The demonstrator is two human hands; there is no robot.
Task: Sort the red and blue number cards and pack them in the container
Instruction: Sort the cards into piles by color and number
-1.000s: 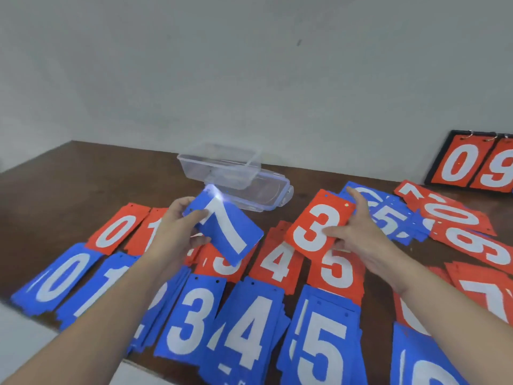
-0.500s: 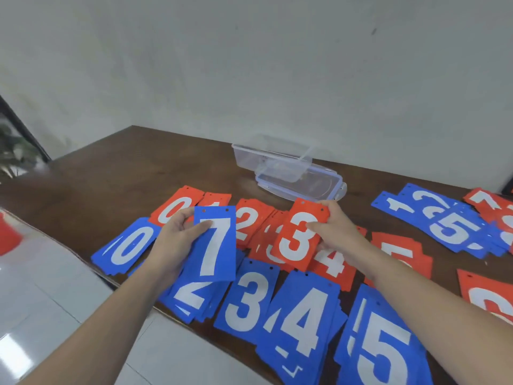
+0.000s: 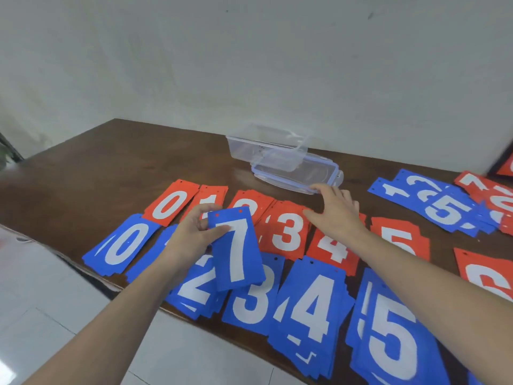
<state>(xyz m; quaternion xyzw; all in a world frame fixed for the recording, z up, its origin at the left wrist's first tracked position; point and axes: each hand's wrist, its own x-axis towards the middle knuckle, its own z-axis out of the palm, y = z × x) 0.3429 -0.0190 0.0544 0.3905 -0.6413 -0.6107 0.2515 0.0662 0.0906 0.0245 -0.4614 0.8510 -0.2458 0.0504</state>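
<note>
My left hand (image 3: pixel 191 234) pinches a blue 7 card (image 3: pixel 237 250) above the blue piles. My right hand (image 3: pixel 334 211) hovers with fingers spread, empty, just past the red 3 pile (image 3: pixel 286 233), which has a red 3 card on top. Red piles of 0 (image 3: pixel 170 204), 1, 2, 3, 4 and 5 (image 3: pixel 399 238) lie in a row. Below them run blue piles of 0 (image 3: pixel 123 244), 2, 3, 4 (image 3: pixel 313 309) and 5 (image 3: pixel 391 345). The clear plastic container (image 3: pixel 266 150) stands at the back, leaning on its lid (image 3: pixel 319 176).
Unsorted blue and red cards (image 3: pixel 444 207) are scattered at the right of the brown table (image 3: pixel 97 168). A further red card (image 3: pixel 488 273) lies at the right edge. The table's front edge runs diagonally, with white floor tiles (image 3: pixel 41 301) below.
My right hand laid the red 3 card on the red 3 pile and let go. My left hand kept the blue 7 card, now held upright. The view swung left.
</note>
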